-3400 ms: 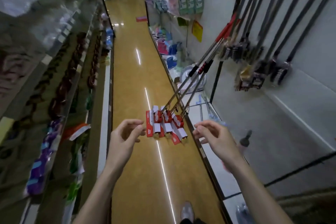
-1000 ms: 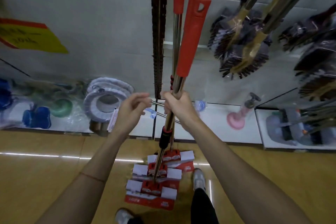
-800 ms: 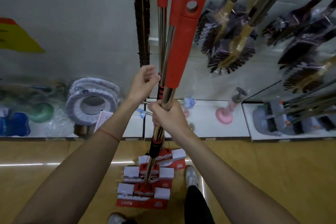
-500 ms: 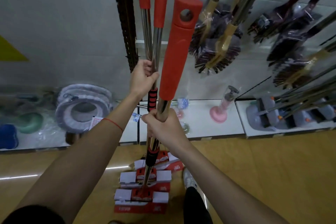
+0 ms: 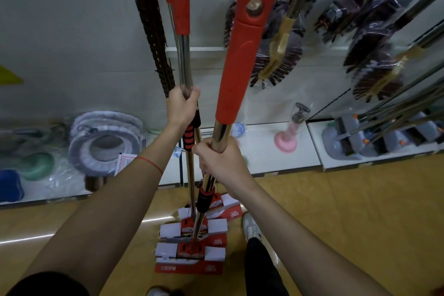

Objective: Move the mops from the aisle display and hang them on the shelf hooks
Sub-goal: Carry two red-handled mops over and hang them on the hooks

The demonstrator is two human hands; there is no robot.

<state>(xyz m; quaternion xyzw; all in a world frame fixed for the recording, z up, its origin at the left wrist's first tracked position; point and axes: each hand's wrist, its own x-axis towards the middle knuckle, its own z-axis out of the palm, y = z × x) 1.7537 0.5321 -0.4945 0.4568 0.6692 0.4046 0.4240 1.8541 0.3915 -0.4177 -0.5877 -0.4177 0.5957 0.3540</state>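
Three mops with shiny metal poles and red grips stand upright in front of me, their red-and-white boxed heads [image 5: 192,251] resting on the floor. My right hand [image 5: 219,160] is closed around the pole of the nearest mop [image 5: 242,55], just below its long red grip with a hang hole near the top. My left hand [image 5: 182,106] is closed around the poles of the two other mops [image 5: 183,55], which lean toward the grey shelf wall beside a dark slotted upright [image 5: 153,38].
Wrapped brooms [image 5: 276,55] hang on the wall at the right, more further right [image 5: 374,74]. The low white shelf holds a pink plunger [image 5: 287,142], round grey pads [image 5: 105,142] and grey mop sets [image 5: 360,139]. My feet stand on the yellow floor by the mop heads.
I have turned from the aisle to face the shelf wall. My right hand has pulled one mop away from the other two and toward me. My left hand has closed on the other two poles.
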